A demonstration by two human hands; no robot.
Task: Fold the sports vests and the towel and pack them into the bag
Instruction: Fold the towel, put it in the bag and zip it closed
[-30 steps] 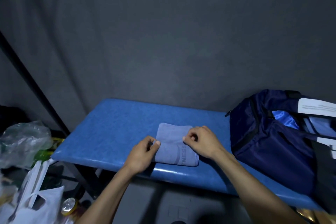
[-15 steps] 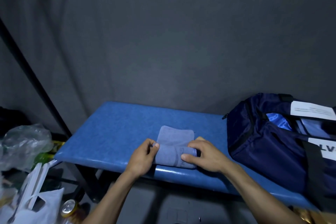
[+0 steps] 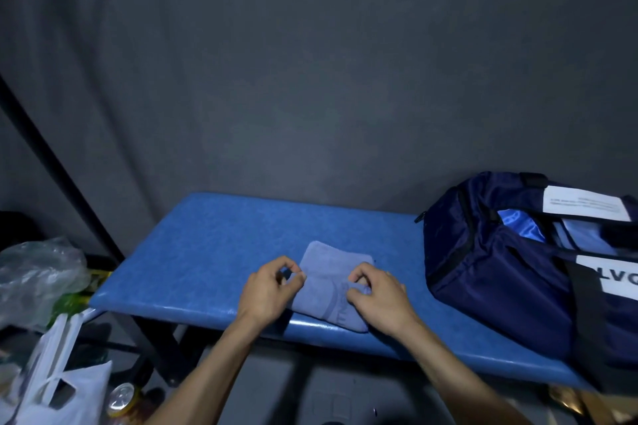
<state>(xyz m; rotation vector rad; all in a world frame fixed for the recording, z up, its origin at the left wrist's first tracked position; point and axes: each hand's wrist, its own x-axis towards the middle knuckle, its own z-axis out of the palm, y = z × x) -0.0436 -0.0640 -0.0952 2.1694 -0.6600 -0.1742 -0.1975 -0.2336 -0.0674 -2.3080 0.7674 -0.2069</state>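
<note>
Towel point(image 3: 331, 290) is sitting near the front edge of the tabletop point(image 3: 214, 245), already folded down small. Left hand point(image 3: 267, 290) is pinching its 9 o'clock edge, right hand point(image 3: 374, 290) is gripping a fold at its 3 o'clock side. Bag point(image 3: 500, 272) is lying open way over at 3 o'clock with blue fabric showing inside, probably the vests, can't tell for sure. So I'm guessing one last fold, then packing. Compared with half a second ago, the near flap is coming up and over, and the left fingers are opening a bit.
</note>
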